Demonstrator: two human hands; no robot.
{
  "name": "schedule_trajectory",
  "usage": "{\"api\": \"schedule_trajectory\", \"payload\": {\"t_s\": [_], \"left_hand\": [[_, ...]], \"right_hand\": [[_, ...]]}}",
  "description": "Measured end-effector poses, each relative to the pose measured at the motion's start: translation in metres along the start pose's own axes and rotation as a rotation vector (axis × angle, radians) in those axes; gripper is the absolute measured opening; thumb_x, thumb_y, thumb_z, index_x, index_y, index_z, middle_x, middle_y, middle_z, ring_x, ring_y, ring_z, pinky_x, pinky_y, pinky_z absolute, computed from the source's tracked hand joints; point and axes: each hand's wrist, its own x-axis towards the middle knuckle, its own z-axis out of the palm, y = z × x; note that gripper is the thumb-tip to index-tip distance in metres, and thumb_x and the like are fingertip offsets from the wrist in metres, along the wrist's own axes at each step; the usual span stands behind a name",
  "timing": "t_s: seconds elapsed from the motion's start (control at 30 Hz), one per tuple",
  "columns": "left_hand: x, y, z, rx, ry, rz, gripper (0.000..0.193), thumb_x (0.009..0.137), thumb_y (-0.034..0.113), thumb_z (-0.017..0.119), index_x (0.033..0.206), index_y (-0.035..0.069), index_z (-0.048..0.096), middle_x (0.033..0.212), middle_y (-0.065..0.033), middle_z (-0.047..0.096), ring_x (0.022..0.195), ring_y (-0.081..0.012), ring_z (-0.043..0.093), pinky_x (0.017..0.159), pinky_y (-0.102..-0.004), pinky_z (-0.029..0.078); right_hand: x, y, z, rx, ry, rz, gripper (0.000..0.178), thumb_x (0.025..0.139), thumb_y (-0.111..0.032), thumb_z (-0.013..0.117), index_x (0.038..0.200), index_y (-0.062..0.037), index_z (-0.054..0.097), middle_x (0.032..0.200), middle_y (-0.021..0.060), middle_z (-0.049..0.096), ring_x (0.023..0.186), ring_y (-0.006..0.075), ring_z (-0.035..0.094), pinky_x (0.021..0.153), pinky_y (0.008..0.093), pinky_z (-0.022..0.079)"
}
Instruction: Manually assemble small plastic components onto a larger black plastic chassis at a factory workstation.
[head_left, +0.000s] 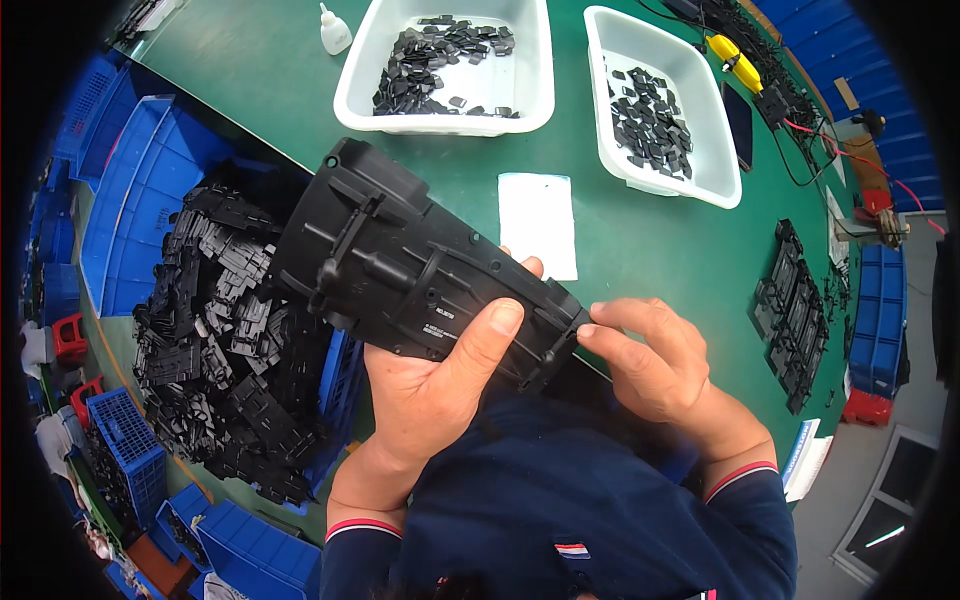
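Observation:
A long black moulded plastic chassis part [400, 265], wide at its far left end and narrower toward the right, is held tilted above the table's near edge. My left hand [440, 390] grips its near side, thumb across the top and a fingertip showing beyond the far edge. At the narrow end, my right hand [655, 360] has thumb and forefinger pinched together against the corner. Whatever lies between those fingertips is too small or too covered to make out.
Two white plastic tubs [350, 115] [735, 190] with small black pieces stand on the green table [640, 240]. Between them and me lies a white sheet [540, 225]. More black mouldings [792, 315] lie at right. Blue crates [130, 215] and a heap of black parts [220, 330] fill the left.

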Motion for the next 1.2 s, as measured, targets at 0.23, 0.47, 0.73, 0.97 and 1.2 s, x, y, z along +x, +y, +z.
{"api": "schedule_trajectory", "payload": {"t_s": [0.23, 0.47, 0.73, 0.97, 1.2], "left_hand": [[0.003, -0.003, -0.002, 0.015, 0.060, -0.039, 0.025, 0.089, -0.005, 0.060, 0.114, -0.005, 0.059, 0.105, -0.0118, 0.066, 0.100, -0.0210, 0.065, 0.089, -0.0323, 0.051], [0.015, -0.015, -0.012, -0.016, 0.137, -0.089, 0.024, 0.087, -0.002, 0.063, 0.111, -0.004, 0.059, 0.102, -0.0104, 0.065, 0.100, -0.0217, 0.065, 0.093, -0.0363, 0.050], [0.012, -0.024, -0.021, -0.065, 0.178, -0.169, 0.025, 0.087, -0.002, 0.064, 0.112, -0.004, 0.059, 0.103, -0.0103, 0.064, 0.101, -0.0230, 0.064, 0.095, -0.0379, 0.050], [0.006, -0.028, -0.030, -0.049, 0.179, -0.182, 0.026, 0.088, -0.003, 0.063, 0.114, -0.005, 0.058, 0.105, -0.0110, 0.064, 0.102, -0.0242, 0.064, 0.096, -0.0365, 0.049], [0.004, -0.034, -0.024, -0.039, 0.134, -0.204, 0.025, 0.089, -0.001, 0.063, 0.113, -0.005, 0.058, 0.106, -0.0122, 0.064, 0.104, -0.0246, 0.064, 0.094, -0.0349, 0.050]], "right_hand": [[0.000, 0.011, 0.006, 0.086, 0.040, 0.015, 0.027, 0.068, 0.007, 0.067, 0.094, 0.0007, 0.066, 0.087, 0.0133, 0.064, 0.067, 0.0234, 0.063, 0.055, 0.0303, 0.052], [0.024, 0.042, -0.035, 0.120, -0.044, 0.212, 0.024, 0.073, 0.005, 0.068, 0.095, -0.0040, 0.069, 0.090, 0.0106, 0.069, 0.074, 0.0234, 0.067, 0.065, 0.0301, 0.055], [0.061, 0.166, -0.041, -0.098, -0.142, 0.867, 0.021, 0.078, -0.013, 0.069, 0.094, 0.0001, 0.072, 0.080, 0.0145, 0.070, 0.072, 0.0208, 0.066, 0.070, 0.0327, 0.052], [0.066, 0.179, -0.023, -0.224, -0.386, 0.969, 0.020, 0.074, -0.011, 0.072, 0.090, 0.0003, 0.073, 0.079, 0.0155, 0.070, 0.074, 0.0216, 0.067, 0.072, 0.0331, 0.052], [0.060, 0.188, -0.021, -0.224, -0.303, 0.956, 0.020, 0.071, -0.010, 0.075, 0.088, -0.0002, 0.073, 0.081, 0.0135, 0.071, 0.073, 0.0210, 0.067, 0.070, 0.0319, 0.052]]}}
